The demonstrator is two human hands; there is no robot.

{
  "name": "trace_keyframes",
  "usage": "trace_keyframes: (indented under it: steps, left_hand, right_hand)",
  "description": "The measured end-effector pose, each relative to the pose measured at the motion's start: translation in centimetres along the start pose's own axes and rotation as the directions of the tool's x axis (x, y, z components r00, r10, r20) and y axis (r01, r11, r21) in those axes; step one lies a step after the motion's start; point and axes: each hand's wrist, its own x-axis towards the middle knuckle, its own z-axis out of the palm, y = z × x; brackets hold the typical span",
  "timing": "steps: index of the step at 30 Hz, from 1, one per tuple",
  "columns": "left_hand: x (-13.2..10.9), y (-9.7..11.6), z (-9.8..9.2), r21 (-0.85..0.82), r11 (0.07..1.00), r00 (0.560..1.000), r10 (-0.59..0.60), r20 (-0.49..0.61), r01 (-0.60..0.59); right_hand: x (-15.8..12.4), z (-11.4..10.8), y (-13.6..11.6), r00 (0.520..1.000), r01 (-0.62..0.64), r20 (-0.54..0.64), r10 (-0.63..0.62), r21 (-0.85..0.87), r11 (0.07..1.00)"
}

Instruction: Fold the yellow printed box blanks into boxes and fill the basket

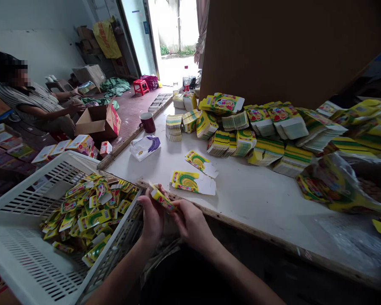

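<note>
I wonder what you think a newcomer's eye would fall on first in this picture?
Probably the white basket at lower left, piled with yellow cartons. Next, perhaps the stacked flat cartons along the far side of the white table, then the small carton between the left hand and right hand near centre.

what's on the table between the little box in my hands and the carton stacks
In the head view, two loose yellow cartons lie there on the white tabletop.

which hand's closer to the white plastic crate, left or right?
Left. The left hand is beside the table-side edge of the white plastic crate; the right hand is farther away, beyond the left hand from the crate.
</note>
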Motion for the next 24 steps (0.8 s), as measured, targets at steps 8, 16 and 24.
trace_keyframes:
  steps: [8,16,24]
  left_hand:
    - [0.9,0.3,-1.2,0.310,0.940,0.989,0.136,0.052,-0.145]
    - [-0.8,3.7,-0.7,0.636,0.621,0.882,0.234,0.408,-0.459]
    - [-0.7,2.3,-1.1,0.820,0.376,0.881,-0.019,0.473,-0.432]
  right_hand:
    - [1.6,-3.2,1.4,0.987,-0.007,-0.161,0.001,-0.036,0.999]
    - [1.9,-5.4,0.1,0.936,0.321,0.015,-0.352,-0.448,0.835]
    - [0.6,-4.7,-0.6,0.896,0.204,-0.353,-0.269,-0.210,0.956]
